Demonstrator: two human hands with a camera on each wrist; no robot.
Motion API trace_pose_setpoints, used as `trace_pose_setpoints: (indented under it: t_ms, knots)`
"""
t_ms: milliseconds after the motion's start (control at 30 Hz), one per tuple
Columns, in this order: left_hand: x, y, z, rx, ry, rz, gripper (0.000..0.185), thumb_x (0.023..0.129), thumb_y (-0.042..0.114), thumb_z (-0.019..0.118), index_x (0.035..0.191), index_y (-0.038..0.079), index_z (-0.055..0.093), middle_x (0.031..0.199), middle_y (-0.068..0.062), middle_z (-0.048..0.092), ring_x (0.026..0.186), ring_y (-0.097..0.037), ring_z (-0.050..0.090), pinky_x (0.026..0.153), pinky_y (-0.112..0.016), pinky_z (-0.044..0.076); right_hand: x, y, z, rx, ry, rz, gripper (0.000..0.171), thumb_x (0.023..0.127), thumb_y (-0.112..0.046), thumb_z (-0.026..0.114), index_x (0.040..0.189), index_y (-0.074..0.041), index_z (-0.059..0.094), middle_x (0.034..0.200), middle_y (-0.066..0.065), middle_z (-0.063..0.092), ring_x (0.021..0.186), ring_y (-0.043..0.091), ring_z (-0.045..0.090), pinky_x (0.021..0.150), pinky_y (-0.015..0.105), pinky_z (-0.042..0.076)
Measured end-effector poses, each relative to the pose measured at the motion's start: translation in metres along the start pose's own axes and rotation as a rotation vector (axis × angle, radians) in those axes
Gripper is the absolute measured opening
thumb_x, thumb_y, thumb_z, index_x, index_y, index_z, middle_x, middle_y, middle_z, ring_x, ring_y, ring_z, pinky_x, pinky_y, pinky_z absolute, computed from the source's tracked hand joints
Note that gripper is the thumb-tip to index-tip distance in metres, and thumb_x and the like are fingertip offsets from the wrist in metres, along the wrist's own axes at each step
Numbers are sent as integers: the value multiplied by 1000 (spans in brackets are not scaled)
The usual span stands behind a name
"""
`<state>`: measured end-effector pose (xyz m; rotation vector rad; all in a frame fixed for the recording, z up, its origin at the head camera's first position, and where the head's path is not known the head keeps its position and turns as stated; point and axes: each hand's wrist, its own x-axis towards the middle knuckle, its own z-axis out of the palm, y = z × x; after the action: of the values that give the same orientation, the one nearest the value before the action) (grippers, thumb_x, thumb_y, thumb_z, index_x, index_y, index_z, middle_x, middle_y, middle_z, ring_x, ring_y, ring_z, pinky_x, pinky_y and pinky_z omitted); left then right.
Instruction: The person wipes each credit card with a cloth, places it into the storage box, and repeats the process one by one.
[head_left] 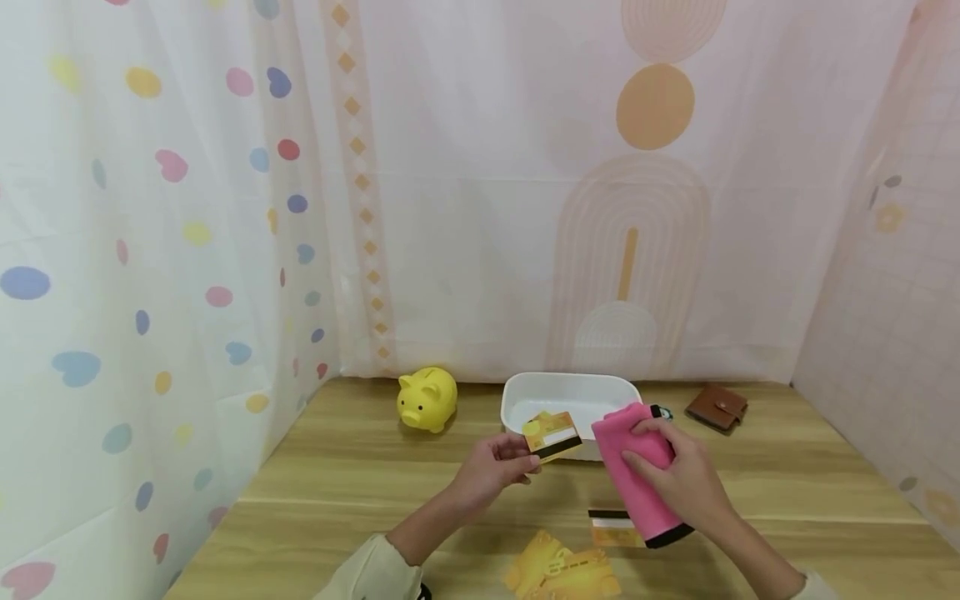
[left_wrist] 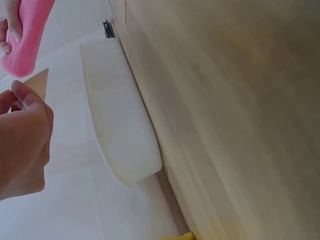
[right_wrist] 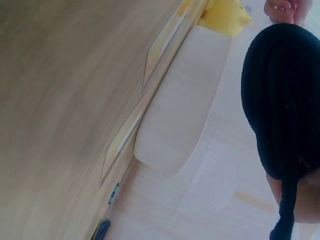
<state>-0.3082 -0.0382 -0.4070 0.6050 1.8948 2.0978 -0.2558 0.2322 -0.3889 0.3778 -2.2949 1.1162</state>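
Observation:
My left hand point(head_left: 525, 460) pinches a yellow card point(head_left: 553, 437) with a black stripe by its near edge, just in front of the white tray point(head_left: 525, 392). My right hand point(head_left: 651, 450) grips a pink pouch point(head_left: 633, 471) with a black end point(head_left: 667, 535), held tilted above the table to the right of the card. In the left wrist view, my left hand point(left_wrist: 22, 100) pinches the card point(left_wrist: 39, 82) below the pink pouch point(left_wrist: 25, 35). The right wrist view is filled at right by the pouch's black end point(right_wrist: 280, 100). Card and pouch are apart.
A yellow piggy bank point(head_left: 427, 398) stands left of the tray and a brown wallet point(head_left: 717, 407) lies at the back right. More yellow cards point(head_left: 562, 571) lie on the wooden table point(head_left: 352, 492) near me, one point(head_left: 615, 527) under the pouch. Curtains close in the back and sides.

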Motion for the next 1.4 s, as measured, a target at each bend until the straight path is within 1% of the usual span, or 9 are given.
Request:
trace_pose_setpoints:
  t_ms: [267, 467, 667, 767, 833, 967, 1200, 1300, 1400]
  knots:
    - [13, -4, -2, -73, 60, -25, 31, 86, 9, 64, 110, -7, 52, 95, -11, 61, 86, -18, 64, 80, -36, 52, -1, 2, 1, 11, 3, -27, 27, 76, -18, 77, 95, -20, 57, 83, 4, 62, 51, 8, 53, 39, 25, 45]
    - [23, -6, -2, -169, 127, -12, 30, 87, 2, 61, 110, -12, 49, 89, -10, 64, 81, -14, 64, 79, -32, 52, -1, 1, 1, 4, 1, -32, 27, 76, -19, 76, 95, -20, 58, 84, 3, 62, 52, 8, 52, 40, 26, 45]
    - [29, -8, -4, -174, 167, -8, 26, 87, 3, 61, 107, -12, 50, 87, -10, 66, 81, -13, 64, 80, -32, 52, -2, 1, 2, 11, -2, -27, 28, 75, -17, 77, 95, -20, 58, 84, 3, 62, 53, 9, 52, 41, 26, 45]
    - [32, -10, -5, -175, 172, 2, 24, 87, 2, 60, 105, -12, 51, 86, -9, 66, 81, -13, 64, 82, -33, 51, -2, 1, 1, 9, 1, -31, 28, 75, -17, 77, 95, -20, 58, 84, 2, 62, 54, 8, 52, 41, 26, 45]
    - [33, -12, -6, -168, 169, 4, 23, 88, 1, 59, 104, -12, 51, 87, -11, 66, 81, -13, 64, 83, -35, 51, -2, 2, 1, 2, 3, -35, 28, 75, -17, 77, 95, -21, 58, 84, 1, 61, 54, 8, 52, 41, 26, 45]
    - [33, -15, -9, -158, 154, 10, 27, 88, 2, 59, 107, -16, 51, 96, -22, 65, 81, -13, 64, 84, -37, 50, -3, 2, 1, -7, 8, -45, 29, 74, -16, 78, 94, -21, 58, 84, 0, 61, 55, 7, 51, 42, 25, 45]
    - [31, -13, -8, -126, 139, -15, 30, 86, 1, 62, 109, -15, 53, 97, -22, 65, 80, -13, 65, 84, -38, 50, -3, -1, 0, -11, 1, -41, 29, 75, -16, 78, 95, -20, 58, 85, 0, 61, 56, 8, 51, 42, 25, 45]
    - [29, -12, -6, -72, 114, -27, 32, 85, 3, 64, 110, -14, 54, 100, -26, 63, 80, -16, 65, 79, -37, 52, -3, -1, -1, -13, -4, -27, 28, 75, -18, 77, 95, -21, 57, 86, 0, 60, 56, 8, 51, 42, 25, 45]
    - [26, -10, -4, 20, 93, -30, 31, 84, 5, 66, 109, -11, 57, 99, -26, 63, 81, -20, 66, 74, -36, 54, -3, -1, -2, -14, -8, -18, 28, 76, -19, 77, 95, -21, 57, 87, 1, 60, 56, 8, 52, 42, 25, 45]
